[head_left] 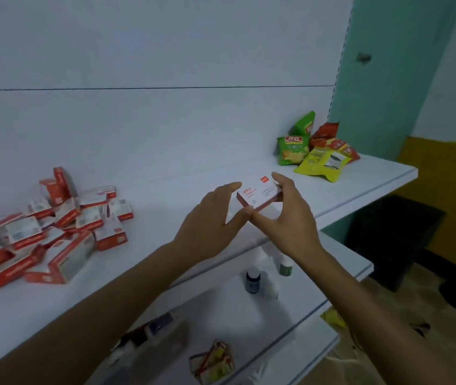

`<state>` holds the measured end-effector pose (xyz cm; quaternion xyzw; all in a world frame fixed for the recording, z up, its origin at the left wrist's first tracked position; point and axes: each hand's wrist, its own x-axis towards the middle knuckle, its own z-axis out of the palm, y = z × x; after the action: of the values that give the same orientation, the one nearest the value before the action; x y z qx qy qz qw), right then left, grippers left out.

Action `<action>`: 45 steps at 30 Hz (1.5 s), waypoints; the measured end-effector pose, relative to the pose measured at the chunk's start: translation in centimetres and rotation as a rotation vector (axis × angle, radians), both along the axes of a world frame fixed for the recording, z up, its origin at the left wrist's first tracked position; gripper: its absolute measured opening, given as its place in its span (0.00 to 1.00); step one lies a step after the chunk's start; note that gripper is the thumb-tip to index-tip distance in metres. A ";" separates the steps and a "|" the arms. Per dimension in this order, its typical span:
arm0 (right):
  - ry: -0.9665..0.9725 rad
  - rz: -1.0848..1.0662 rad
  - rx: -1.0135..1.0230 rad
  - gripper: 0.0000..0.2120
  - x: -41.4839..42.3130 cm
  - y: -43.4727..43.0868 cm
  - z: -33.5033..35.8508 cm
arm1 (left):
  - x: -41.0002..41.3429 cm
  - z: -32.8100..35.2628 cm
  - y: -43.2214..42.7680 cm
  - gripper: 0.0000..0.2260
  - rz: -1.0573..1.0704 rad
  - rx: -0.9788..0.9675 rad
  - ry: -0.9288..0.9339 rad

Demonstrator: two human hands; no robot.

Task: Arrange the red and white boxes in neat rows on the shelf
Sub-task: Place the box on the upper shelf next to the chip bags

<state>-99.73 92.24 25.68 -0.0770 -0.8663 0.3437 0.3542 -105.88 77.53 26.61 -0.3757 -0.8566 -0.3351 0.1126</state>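
My right hand [285,215] grips a red and white box [259,191]; my left hand [210,220] touches its end, fingers straight.

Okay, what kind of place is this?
Probably a small shop or stockroom: tiered white shelving, a loose heap of red and white boxes, and snack bags further along the shelf.
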 end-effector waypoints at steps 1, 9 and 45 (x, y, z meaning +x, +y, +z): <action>-0.011 0.014 0.016 0.39 -1.7 1.3 -0.1 | -1.1 -0.2 1.3 0.28 0.041 0.005 -0.016; -0.208 0.153 0.178 0.32 -14.5 11.9 -0.7 | -9.4 -2.0 9.9 0.27 0.268 -0.054 -0.046; -0.209 0.354 0.596 0.28 -25.3 12.5 -1.2 | -15.2 -2.8 9.2 0.26 0.480 -0.228 0.147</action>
<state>-125.03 104.75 24.53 0.1461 -0.9599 0.1224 0.2055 -121.05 86.77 23.77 -0.1955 -0.9430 -0.1720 0.2074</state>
